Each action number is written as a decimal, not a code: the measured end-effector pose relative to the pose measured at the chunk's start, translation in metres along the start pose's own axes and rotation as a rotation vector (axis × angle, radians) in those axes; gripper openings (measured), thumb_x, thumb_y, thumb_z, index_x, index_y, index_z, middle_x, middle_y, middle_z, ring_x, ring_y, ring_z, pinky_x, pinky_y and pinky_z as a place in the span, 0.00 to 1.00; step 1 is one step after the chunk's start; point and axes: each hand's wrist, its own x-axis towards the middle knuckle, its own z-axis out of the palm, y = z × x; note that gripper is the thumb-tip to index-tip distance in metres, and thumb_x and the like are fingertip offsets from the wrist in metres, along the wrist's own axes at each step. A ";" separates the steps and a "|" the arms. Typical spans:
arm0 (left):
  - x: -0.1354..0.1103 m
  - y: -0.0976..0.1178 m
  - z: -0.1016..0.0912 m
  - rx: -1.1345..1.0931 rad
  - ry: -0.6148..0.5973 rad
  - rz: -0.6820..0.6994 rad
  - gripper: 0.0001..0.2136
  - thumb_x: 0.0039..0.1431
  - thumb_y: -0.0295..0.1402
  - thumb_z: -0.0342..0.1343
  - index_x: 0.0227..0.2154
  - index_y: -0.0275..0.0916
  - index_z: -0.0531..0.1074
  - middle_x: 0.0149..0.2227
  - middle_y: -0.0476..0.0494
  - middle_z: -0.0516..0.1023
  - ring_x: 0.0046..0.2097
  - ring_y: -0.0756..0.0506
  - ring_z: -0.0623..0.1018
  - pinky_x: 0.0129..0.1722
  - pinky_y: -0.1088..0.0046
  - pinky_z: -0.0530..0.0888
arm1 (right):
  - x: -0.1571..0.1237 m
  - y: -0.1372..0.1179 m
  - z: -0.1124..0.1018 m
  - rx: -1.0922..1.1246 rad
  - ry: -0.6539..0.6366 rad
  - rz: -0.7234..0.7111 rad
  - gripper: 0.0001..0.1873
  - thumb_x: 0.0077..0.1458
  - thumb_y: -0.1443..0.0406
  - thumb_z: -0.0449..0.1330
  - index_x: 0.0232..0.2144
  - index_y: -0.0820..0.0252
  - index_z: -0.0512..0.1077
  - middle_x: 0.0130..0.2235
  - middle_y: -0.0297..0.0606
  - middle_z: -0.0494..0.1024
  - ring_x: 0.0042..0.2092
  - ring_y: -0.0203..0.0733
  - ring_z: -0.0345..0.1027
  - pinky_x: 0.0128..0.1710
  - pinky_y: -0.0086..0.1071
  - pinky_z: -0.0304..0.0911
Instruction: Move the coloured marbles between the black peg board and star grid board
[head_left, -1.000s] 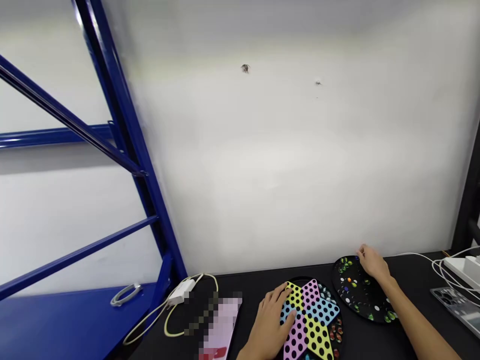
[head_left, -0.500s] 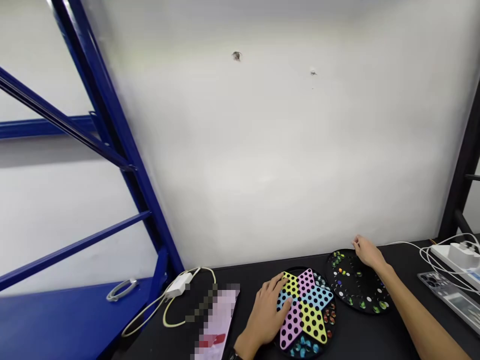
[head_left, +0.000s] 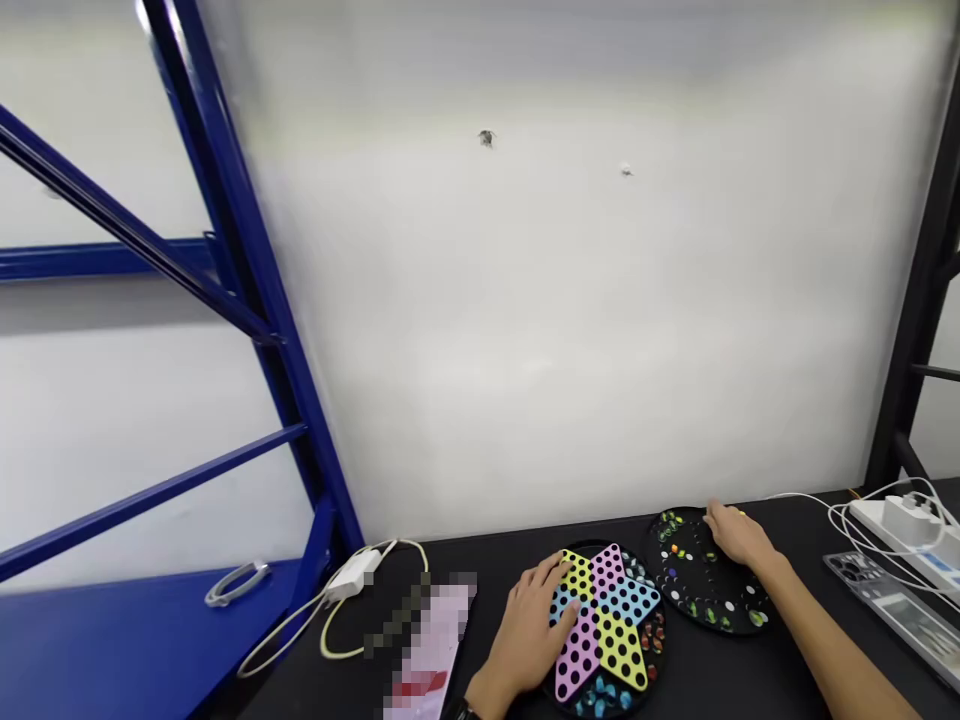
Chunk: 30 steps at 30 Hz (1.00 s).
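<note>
A round black board with a star of yellow, pink and blue perforated triangles (head_left: 609, 625) lies on the black table (head_left: 750, 670). My left hand (head_left: 529, 630) rests flat on its left edge, fingers spread. A second round black tray (head_left: 701, 590) dotted with coloured marbles sits just right of it. My right hand (head_left: 739, 538) hovers over that tray's far right rim, fingers curled together as in a pinch; what they hold is too small to see.
A white charger with a looped cable (head_left: 349, 585) lies at the left of the table beside a blurred pink packet (head_left: 431, 650). A blue metal rack (head_left: 225, 300) stands left. A white power strip (head_left: 904, 520) and a clear flat case (head_left: 892, 600) sit right.
The view has shifted slightly. My right hand has dropped a little toward the marble tray's rim. My left hand stays on the star board.
</note>
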 end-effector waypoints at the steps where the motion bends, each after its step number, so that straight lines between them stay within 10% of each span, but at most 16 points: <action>1: 0.000 0.000 0.000 0.001 -0.001 -0.001 0.24 0.64 0.48 0.46 0.61 0.49 0.63 0.65 0.46 0.61 0.62 0.37 0.63 0.60 0.54 0.62 | 0.000 0.000 -0.004 0.063 0.014 0.007 0.12 0.60 0.59 0.47 0.28 0.58 0.64 0.29 0.41 0.72 0.33 0.45 0.69 0.34 0.36 0.60; 6: 0.001 0.000 0.000 0.001 0.013 0.027 0.23 0.64 0.46 0.47 0.60 0.47 0.64 0.65 0.44 0.62 0.61 0.37 0.65 0.59 0.55 0.63 | -0.015 0.004 -0.032 0.362 0.064 0.044 0.26 0.62 0.51 0.28 0.34 0.55 0.60 0.22 0.29 0.62 0.19 0.35 0.53 0.19 0.29 0.52; 10: 0.002 -0.002 0.002 -0.001 0.027 0.035 0.23 0.63 0.45 0.47 0.60 0.49 0.64 0.64 0.45 0.63 0.61 0.37 0.65 0.59 0.55 0.64 | -0.037 0.016 -0.043 0.493 0.011 0.028 0.23 0.59 0.46 0.42 0.28 0.56 0.62 0.19 0.26 0.59 0.18 0.33 0.51 0.19 0.28 0.48; 21: -0.001 0.007 -0.002 -0.007 0.003 0.017 0.24 0.63 0.45 0.47 0.60 0.47 0.64 0.64 0.45 0.62 0.61 0.37 0.64 0.59 0.55 0.62 | -0.091 0.030 -0.018 -0.575 -0.042 -0.158 0.13 0.64 0.62 0.45 0.42 0.59 0.67 0.33 0.47 0.78 0.34 0.52 0.74 0.32 0.35 0.56; 25: -0.001 0.007 -0.003 -0.067 0.012 -0.003 0.23 0.62 0.45 0.48 0.58 0.48 0.66 0.64 0.45 0.64 0.60 0.37 0.66 0.59 0.55 0.63 | -0.087 0.016 -0.027 -0.142 0.020 -0.068 0.12 0.62 0.60 0.46 0.31 0.57 0.64 0.24 0.35 0.70 0.28 0.42 0.69 0.27 0.31 0.54; 30: 0.005 -0.001 -0.006 -0.333 0.200 -0.096 0.17 0.63 0.44 0.44 0.47 0.46 0.74 0.52 0.46 0.76 0.53 0.41 0.74 0.55 0.63 0.68 | -0.087 -0.048 -0.022 1.052 -0.097 0.121 0.16 0.57 0.51 0.50 0.26 0.54 0.58 0.18 0.21 0.53 0.15 0.28 0.42 0.16 0.25 0.37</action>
